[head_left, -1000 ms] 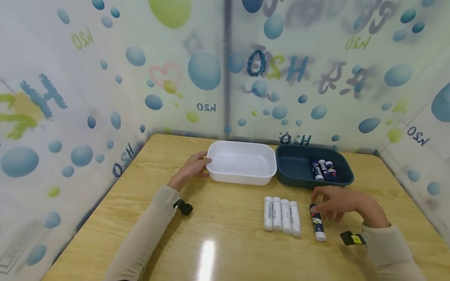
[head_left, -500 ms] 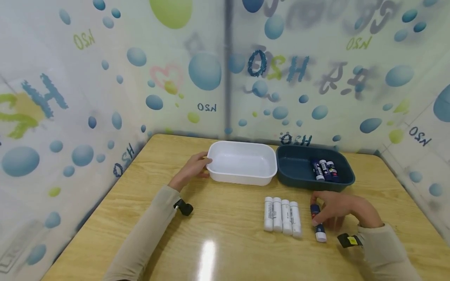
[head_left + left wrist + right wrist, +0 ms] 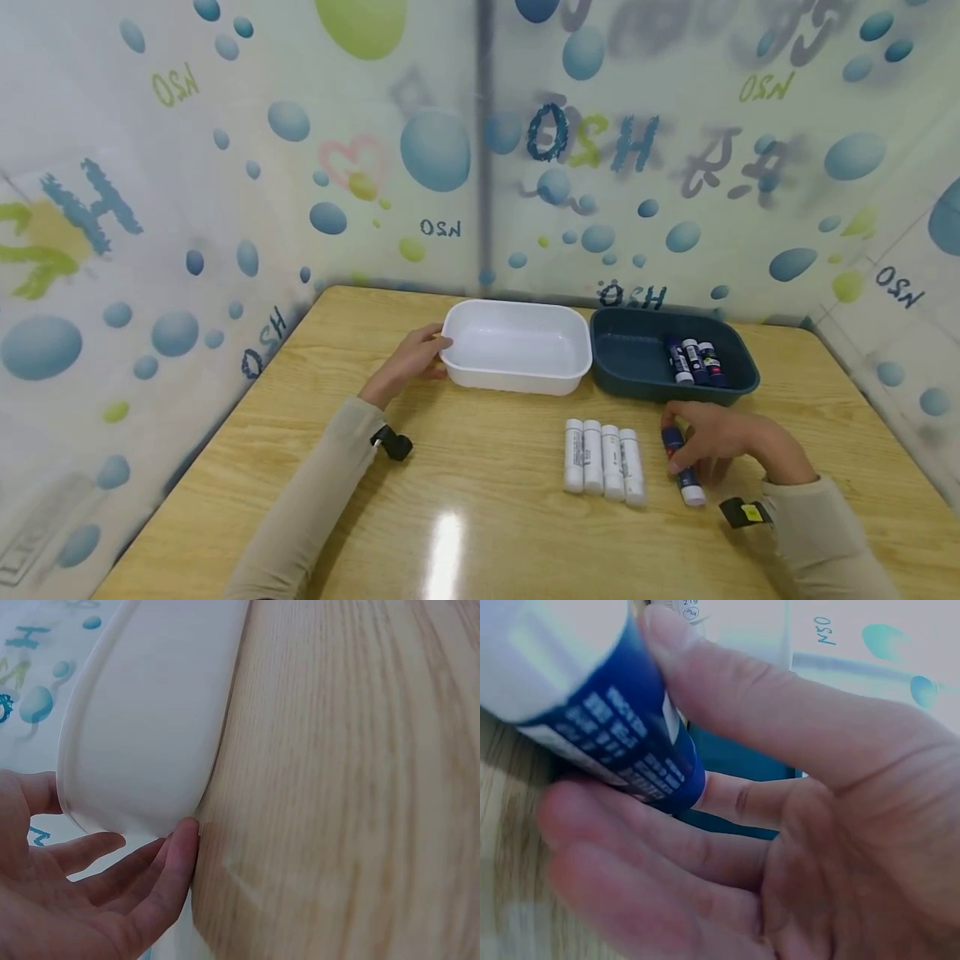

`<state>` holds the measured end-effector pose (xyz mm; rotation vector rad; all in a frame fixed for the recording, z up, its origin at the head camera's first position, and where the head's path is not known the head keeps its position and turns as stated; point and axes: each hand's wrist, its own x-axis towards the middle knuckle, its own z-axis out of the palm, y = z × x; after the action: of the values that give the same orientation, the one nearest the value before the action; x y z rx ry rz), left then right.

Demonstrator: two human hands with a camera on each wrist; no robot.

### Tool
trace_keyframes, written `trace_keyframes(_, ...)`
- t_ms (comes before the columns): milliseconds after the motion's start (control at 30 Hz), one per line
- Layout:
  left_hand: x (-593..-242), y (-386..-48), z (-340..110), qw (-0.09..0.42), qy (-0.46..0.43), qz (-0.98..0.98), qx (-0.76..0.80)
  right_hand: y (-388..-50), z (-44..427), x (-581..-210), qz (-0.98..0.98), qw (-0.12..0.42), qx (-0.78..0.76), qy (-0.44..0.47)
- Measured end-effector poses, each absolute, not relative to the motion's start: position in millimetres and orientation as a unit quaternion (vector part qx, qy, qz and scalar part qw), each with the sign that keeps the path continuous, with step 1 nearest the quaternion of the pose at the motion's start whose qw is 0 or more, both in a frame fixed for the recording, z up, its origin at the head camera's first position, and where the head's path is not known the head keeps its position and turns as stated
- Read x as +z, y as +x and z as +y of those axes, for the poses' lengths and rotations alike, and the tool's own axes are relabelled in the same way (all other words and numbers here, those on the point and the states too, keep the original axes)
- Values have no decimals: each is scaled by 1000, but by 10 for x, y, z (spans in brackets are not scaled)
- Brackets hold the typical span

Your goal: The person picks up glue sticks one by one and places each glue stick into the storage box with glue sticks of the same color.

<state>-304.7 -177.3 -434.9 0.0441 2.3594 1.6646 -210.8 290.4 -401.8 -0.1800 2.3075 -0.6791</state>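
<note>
My left hand [image 3: 408, 363] holds the left end of a white tray [image 3: 517, 382], its thumb over the rim and its fingers at the outer wall; the left wrist view shows that hand [image 3: 97, 885] at the white tray's end [image 3: 150, 727]. With thumb and fingers my right hand [image 3: 738, 442] grips a dark blue glue stick with a white end [image 3: 687, 481], tilted in front of the dark tray [image 3: 630, 383]. Up close in the right wrist view, the blue stick [image 3: 630, 735] lies between the thumb and fingers of my right hand [image 3: 780, 787].
Several white sticks [image 3: 592, 458] lie side by side on the wooden table [image 3: 480, 467], left of my right hand. Blue sticks [image 3: 695, 362] lie in the right part of the dark tray, which stands beside the white one. A patterned wall [image 3: 375, 108] rises behind the trays.
My right hand has closed on the blue stick, whose white end has shifted slightly right and back. My left hand has stayed at the white tray.
</note>
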Motion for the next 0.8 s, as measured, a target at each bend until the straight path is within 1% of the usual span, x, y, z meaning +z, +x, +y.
trace_keyframes(233,-4313,-3024,-1758,130,16,810,572,-2113,2902,-4001,901,345,-251,-73)
trace_keyframes(500,-4360,-3054,-1764,123,16,813,569,-2081,2878,-3935,897,358,-251,-61)
trace_keyframes(800,-4361,-3066,-1751,122,16,813,569,-2080,2878,-3921,904,346,-246,-57)
